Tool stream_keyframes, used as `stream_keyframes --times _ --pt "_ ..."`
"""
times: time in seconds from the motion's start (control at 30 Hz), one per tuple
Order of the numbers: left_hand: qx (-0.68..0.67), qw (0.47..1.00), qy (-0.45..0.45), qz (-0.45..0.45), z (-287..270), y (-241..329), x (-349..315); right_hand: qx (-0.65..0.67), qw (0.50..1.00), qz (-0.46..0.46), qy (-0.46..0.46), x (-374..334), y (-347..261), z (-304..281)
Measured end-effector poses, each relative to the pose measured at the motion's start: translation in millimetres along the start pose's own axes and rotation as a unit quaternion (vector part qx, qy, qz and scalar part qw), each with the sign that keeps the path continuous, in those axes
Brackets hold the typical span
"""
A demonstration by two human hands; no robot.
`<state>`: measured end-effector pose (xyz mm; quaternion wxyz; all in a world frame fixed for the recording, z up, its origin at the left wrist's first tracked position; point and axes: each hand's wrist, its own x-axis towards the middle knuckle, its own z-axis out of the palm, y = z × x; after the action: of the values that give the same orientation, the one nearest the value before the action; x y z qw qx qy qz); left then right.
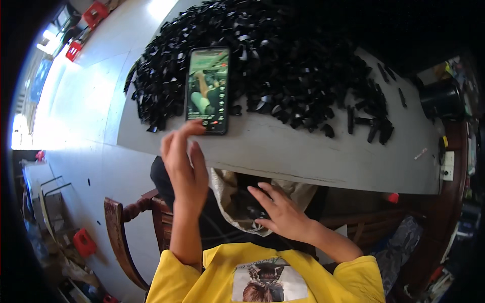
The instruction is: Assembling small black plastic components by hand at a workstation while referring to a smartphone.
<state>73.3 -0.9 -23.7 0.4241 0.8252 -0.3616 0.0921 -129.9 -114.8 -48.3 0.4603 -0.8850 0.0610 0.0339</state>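
A black smartphone (208, 86) lies on the near part of a large heap of small glossy black plastic pieces (273, 55), its screen lit with a picture. At the phone's lower edge is my left hand (184, 159), index finger reaching over the bottom of the screen; whether the tip touches the glass I cannot tell. Thumb and fingers stand apart, with nothing in them. Below the table edge, a pale woven sack (225, 194) gapes open on my lap with some dark pieces inside. Over its mouth hovers my right hand (283, 212), fingers spread and holding nothing.
The grey table (283, 151) ends just in front of me. Several loose black pieces lie right of the heap. A dark bucket (442, 98) stands by the table's right end. To my left are a wooden chair (118, 237) and a red plastic object (84, 242) on the floor.
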Motion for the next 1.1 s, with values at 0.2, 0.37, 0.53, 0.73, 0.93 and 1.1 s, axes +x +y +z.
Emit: stream_keyframes --times 0.2,0.37,0.53,0.73,0.93,1.1 --pt "0.099 0.993 0.032 0.052 27 -19 40 -0.037 0.982 -0.036 0.180 -4 1 -48" --pt "-0.083 0.982 -0.112 0.125 70 47 21 -0.098 0.892 0.128 0.421 -4 60 -128" --pt "-0.092 0.965 -0.193 0.155 124 97 10 -0.371 0.859 0.074 0.346 15 86 -150" --pt "0.038 0.952 -0.212 0.216 152 101 13 -0.425 0.846 0.026 0.322 11 83 -139" --pt "0.039 0.955 -0.190 0.223 137 97 10 -0.383 0.849 -0.030 0.362 2 76 -118" --pt "-0.210 0.955 -0.193 0.083 103 93 14 -0.172 0.899 0.029 0.403 -10 54 -98"
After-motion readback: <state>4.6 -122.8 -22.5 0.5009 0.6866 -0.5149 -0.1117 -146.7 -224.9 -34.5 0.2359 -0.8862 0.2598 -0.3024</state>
